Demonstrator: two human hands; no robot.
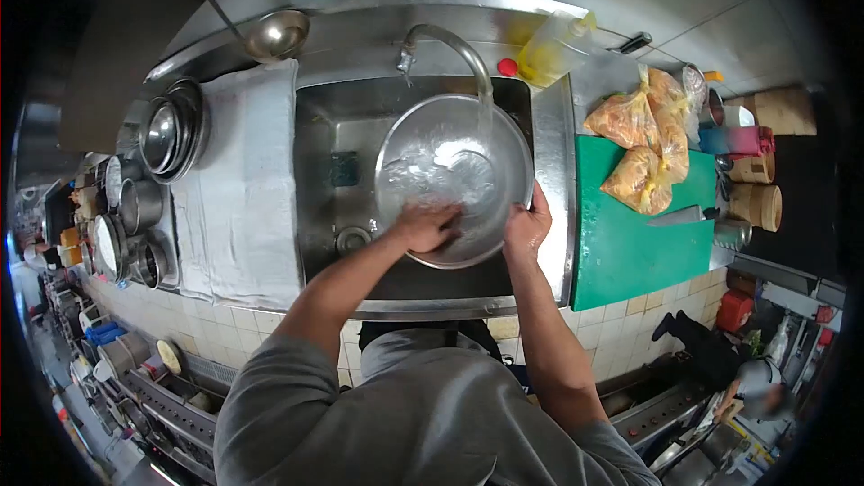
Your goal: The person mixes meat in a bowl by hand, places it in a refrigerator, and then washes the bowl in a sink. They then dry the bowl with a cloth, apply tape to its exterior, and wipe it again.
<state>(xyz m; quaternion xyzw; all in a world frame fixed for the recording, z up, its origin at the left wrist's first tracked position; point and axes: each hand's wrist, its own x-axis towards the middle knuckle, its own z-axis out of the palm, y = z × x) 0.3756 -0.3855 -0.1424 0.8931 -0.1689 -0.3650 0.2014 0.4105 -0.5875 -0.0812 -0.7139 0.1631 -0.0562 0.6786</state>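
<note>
A large stainless steel mixing bowl [409, 139] is held tilted over the sink [337, 216], under the curved faucet [463, 47]. Water runs from the spout into it and swirls inside. My right hand [528, 229] grips the bowl's rim at its near right side. Reaching over the near rim, my left hand [429, 226] is inside the bowl with its fingers stretched out, at the edge of the water. Whether those fingertips press on the metal is hard to tell.
Left of the sink lie a white cloth [236, 189] and stacked metal bowls [162, 137]. To the right, a green cutting board [630, 252] bears a knife [679, 216] and tied bags of orange food [630, 117]. A ladle [277, 34] rests behind. Another person [751, 382] is at lower right.
</note>
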